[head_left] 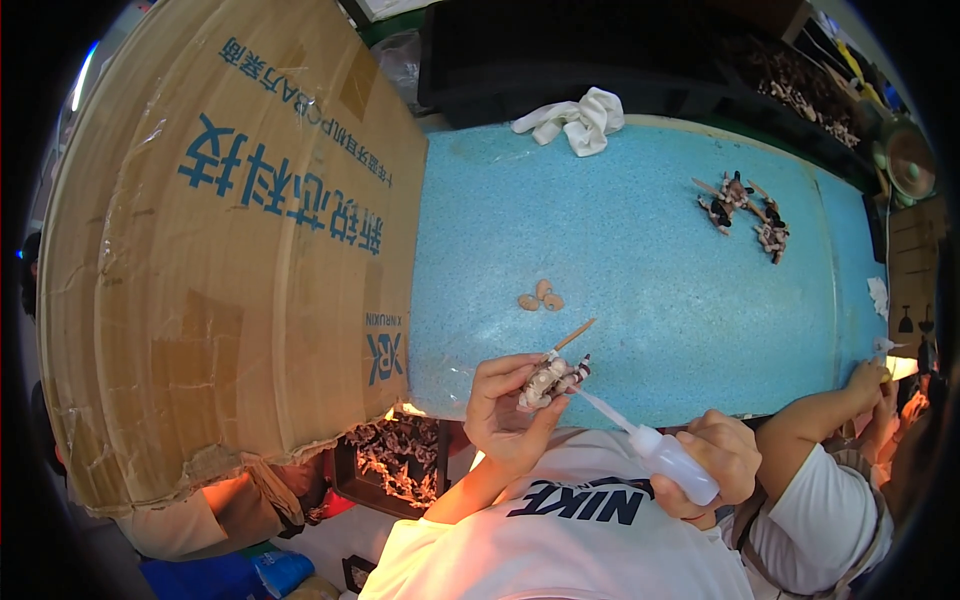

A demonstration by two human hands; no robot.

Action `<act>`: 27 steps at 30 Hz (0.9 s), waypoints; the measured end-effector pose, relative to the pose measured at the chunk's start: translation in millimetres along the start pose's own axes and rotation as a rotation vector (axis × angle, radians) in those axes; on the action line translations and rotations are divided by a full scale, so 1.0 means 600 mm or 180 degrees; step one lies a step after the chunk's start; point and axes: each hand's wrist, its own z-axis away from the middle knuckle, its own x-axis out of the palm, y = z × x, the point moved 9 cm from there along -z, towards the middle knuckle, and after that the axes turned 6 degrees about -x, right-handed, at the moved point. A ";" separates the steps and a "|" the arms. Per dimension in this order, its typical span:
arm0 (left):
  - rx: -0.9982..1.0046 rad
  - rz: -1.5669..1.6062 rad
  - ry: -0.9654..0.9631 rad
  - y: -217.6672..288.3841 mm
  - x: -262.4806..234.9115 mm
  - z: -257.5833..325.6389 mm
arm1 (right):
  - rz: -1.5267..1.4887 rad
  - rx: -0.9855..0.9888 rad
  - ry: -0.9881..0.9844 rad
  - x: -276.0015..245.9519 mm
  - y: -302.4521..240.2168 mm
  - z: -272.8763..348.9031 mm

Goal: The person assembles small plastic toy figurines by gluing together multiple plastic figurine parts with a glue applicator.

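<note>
left hand [508, 402] grips figurine [552, 379] (small); right hand [722, 458] squeezes bottle [672, 462].

A single head-worn fisheye view looks steeply down, close over the blue table [650, 260].

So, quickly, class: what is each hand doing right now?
Left hand: closed on a small figurine.
Right hand: closed on a white squeeze bottle.
</note>
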 end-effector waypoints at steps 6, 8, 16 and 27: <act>0.0082 0.0155 -0.0123 0.010 0.006 -0.003 | -0.0024 0.0058 0.0195 -0.006 0.000 0.008; 0.0101 0.0140 -0.0128 0.013 0.007 -0.003 | -0.0005 0.0008 0.0194 -0.006 -0.001 0.006; 0.0079 0.0162 -0.0118 0.015 0.007 -0.002 | 0.0135 0.0024 0.0227 -0.005 -0.003 0.006; -0.0116 0.0215 -0.0138 0.010 0.009 -0.003 | -0.0080 -0.0060 0.0390 -0.011 -0.005 0.004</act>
